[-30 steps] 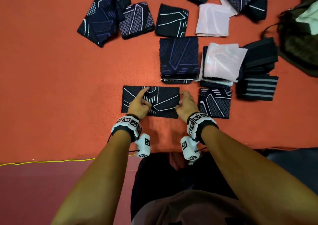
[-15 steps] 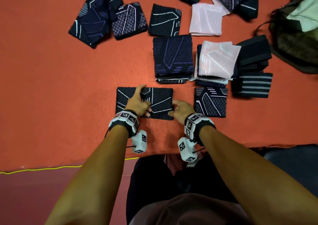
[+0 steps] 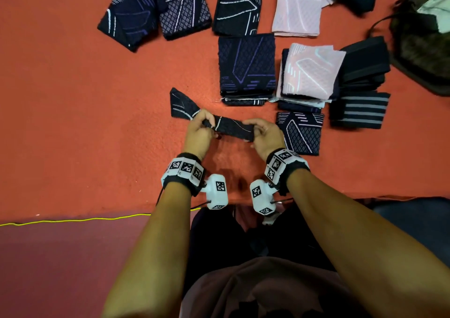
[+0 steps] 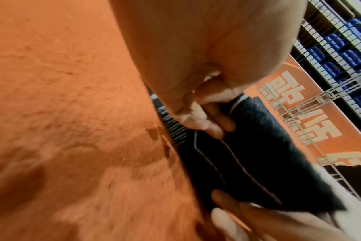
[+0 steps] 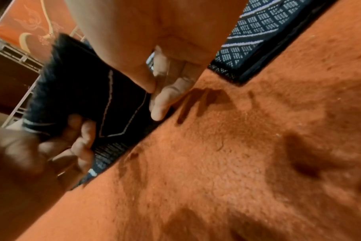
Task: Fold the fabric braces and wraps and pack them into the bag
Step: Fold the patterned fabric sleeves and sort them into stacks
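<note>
A black brace with thin white lines [image 3: 231, 128] is lifted at its near edge off the orange carpet. My left hand [image 3: 198, 130] pinches it near the middle, and its left end [image 3: 181, 103] still lies on the floor. My right hand [image 3: 264, 135] grips its right end. The wrist views show the same black brace [image 4: 243, 156] [image 5: 82, 91] held between curled fingers. Folded braces sit in stacks just beyond: a dark purple-lined stack [image 3: 247, 67], a pink-topped stack [image 3: 311, 72] and a grey-striped wrap [image 3: 358, 109]. The dark olive bag [image 3: 423, 45] lies at the far right.
A folded black patterned brace [image 3: 300, 132] lies right beside my right hand. Several unfolded braces [image 3: 151, 13] and a pink one [image 3: 297, 13] lie at the back. A yellow cord [image 3: 73, 220] runs along the carpet's near edge. Wire racks [image 4: 330, 65] stand beyond the carpet.
The brace lay flat under both hands before. Now both hands have taken hold of its near edge and raised it, with the fabric bunching and its left end skewed.
</note>
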The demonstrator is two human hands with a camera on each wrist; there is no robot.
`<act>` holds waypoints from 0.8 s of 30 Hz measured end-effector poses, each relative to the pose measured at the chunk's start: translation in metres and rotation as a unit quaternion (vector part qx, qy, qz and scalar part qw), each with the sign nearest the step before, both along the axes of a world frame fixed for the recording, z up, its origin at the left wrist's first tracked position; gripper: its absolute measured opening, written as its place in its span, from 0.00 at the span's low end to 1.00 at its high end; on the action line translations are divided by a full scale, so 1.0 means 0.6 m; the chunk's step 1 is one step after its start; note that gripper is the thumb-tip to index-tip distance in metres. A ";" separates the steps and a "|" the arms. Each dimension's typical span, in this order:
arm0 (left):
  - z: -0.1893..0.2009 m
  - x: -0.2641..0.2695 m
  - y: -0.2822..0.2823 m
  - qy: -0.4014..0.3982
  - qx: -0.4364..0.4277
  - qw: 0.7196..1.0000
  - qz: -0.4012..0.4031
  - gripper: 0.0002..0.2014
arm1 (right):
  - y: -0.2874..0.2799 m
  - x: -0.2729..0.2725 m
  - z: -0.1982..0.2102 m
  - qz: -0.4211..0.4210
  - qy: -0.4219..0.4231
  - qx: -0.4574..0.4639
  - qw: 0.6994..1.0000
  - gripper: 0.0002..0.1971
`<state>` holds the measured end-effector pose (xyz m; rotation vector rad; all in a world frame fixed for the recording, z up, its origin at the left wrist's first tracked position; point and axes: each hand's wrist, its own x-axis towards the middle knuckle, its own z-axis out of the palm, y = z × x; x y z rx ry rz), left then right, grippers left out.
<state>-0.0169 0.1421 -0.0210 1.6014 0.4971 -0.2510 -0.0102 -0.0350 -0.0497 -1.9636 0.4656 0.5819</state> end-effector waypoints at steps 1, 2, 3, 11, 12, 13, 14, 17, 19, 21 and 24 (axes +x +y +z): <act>0.003 -0.009 -0.001 0.004 -0.022 1.000 -0.010 0.19 | -0.005 0.001 0.000 -0.008 -0.011 -0.001 1.000 0.31; 0.005 -0.016 -0.002 0.011 -0.036 0.999 -0.025 0.15 | -0.010 0.002 0.000 -0.016 -0.017 0.001 1.000 0.32; 0.006 -0.024 -0.002 0.020 -0.042 0.998 -0.038 0.11 | -0.016 0.001 -0.006 -0.022 -0.021 0.002 1.000 0.32; -0.031 -0.094 0.009 0.260 -0.044 0.954 -0.143 0.15 | -0.037 0.001 0.014 0.017 0.002 -0.065 0.998 0.14; -0.033 -0.099 0.013 0.256 -0.052 0.957 -0.127 0.14 | -0.031 0.002 0.018 0.034 -0.007 -0.079 0.996 0.14; -0.033 -0.102 0.017 0.247 -0.059 0.962 -0.100 0.14 | -0.024 0.003 0.020 0.043 -0.014 -0.086 0.995 0.14; -0.032 -0.102 0.020 0.237 -0.061 0.967 -0.069 0.13 | -0.014 0.005 0.025 0.052 -0.016 -0.091 0.994 0.13; -0.032 -0.092 0.037 0.218 -0.015 0.976 0.017 0.13 | 0.017 0.015 0.034 0.110 -0.037 -0.113 0.987 0.11; -0.036 -0.083 0.056 0.205 0.038 0.975 0.070 0.12 | 0.039 0.020 0.037 0.158 -0.028 -0.085 0.983 0.12; -0.052 -0.075 0.084 0.195 0.090 0.968 0.127 0.11 | 0.066 0.018 0.031 0.204 0.011 -0.020 0.979 0.16; -0.070 -0.072 0.117 0.197 0.162 0.955 0.155 0.07 | 0.105 0.007 0.018 0.213 0.083 0.067 0.971 0.23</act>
